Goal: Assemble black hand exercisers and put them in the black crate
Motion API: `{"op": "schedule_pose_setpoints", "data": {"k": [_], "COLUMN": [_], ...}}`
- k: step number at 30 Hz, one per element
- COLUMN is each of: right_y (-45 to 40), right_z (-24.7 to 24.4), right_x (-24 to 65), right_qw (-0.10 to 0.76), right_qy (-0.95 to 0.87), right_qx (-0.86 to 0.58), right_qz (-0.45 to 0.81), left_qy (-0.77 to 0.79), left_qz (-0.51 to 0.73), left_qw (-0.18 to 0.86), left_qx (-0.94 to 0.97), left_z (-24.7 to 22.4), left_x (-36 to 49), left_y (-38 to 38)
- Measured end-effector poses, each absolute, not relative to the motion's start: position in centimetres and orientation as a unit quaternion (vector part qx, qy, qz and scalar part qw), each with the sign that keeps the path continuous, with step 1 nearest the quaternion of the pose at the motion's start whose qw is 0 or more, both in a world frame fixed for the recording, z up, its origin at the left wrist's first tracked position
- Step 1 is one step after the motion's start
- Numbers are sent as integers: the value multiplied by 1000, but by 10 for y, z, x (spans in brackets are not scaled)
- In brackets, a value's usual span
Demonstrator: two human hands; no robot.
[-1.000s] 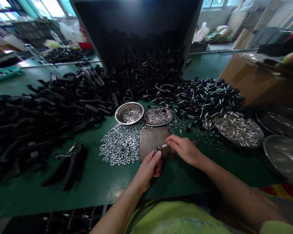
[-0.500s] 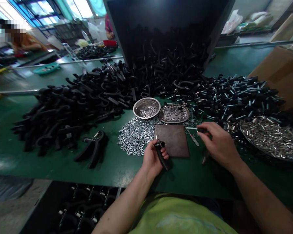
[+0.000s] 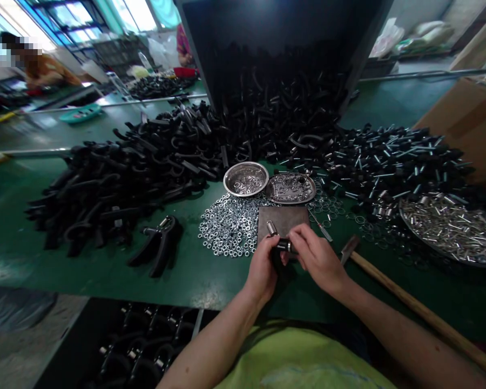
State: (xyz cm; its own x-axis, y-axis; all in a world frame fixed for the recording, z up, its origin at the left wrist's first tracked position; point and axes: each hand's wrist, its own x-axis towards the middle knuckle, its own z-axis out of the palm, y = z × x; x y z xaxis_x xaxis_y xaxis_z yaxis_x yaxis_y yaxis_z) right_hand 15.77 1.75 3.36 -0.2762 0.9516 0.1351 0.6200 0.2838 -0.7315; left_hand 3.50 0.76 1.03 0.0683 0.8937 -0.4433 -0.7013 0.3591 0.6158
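Note:
My left hand (image 3: 263,265) is closed around a black hand-grip handle (image 3: 284,245), which has a silver coil spring (image 3: 271,228) sticking up from it. My right hand (image 3: 318,256) has its fingers pinched at the right end of that handle, touching it. The black-headed bolt seen in these fingers earlier is now hidden by them. Both hands are over the near part of a brown square plate (image 3: 283,215). Loose nuts (image 3: 227,229) lie left of the plate. An assembled black hand gripper (image 3: 160,243) with a spring rests further left.
Behind the plate stand a round metal bowl (image 3: 246,164) and an oval tray (image 3: 291,201) of small rings. Black handles (image 3: 146,162) are heaped left and behind, black-headed bolts (image 3: 389,156) at right. A hammer (image 3: 409,297) and a pan of metal pins (image 3: 453,227) lie right.
My right hand has moved left with the bolt, from beside the plate to the handle. The handle has turned in my left hand, and the hammer has come into fuller view.

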Motion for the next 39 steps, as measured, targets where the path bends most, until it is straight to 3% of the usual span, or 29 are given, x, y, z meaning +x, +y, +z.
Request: {"op": "schedule_pose_setpoints", "data": {"k": [2,6,9,14,18,22,26,29,31,35,39], "right_y": [17,15,14,14,15,15,17,22,31,77,152], "right_z": [35,30,27,32,35,31,25,22,19,17,28], "right_x": [159,161,162,161,161,155,139,134,139,156,143], "right_qw": [280,337,286,327,302,369,422,399,336,160,154], "right_qy": [-735,-757,-703,-753,-679,-628,-372,-283,-326,-593,-804], "right_qx": [-524,-479,-512,-485,-520,-494,-456,-455,-466,-491,-503], "right_qz": [327,291,402,303,421,475,690,744,751,618,277], "left_qy": [405,415,427,431,448,474,570,634,645,630,620], "left_qz": [555,580,576,587,557,543,553,551,512,454,342], "left_qw": [718,692,673,654,650,618,488,368,361,363,264], "left_qx": [110,113,180,204,258,314,363,400,437,515,656], "left_z": [10,6,3,2,4,9,13,10,6,-8,-15], "left_x": [33,30,28,27,25,23,26,24,19,5,2], "left_y": [9,11,10,8,8,9,6,6,8,17,23]}}
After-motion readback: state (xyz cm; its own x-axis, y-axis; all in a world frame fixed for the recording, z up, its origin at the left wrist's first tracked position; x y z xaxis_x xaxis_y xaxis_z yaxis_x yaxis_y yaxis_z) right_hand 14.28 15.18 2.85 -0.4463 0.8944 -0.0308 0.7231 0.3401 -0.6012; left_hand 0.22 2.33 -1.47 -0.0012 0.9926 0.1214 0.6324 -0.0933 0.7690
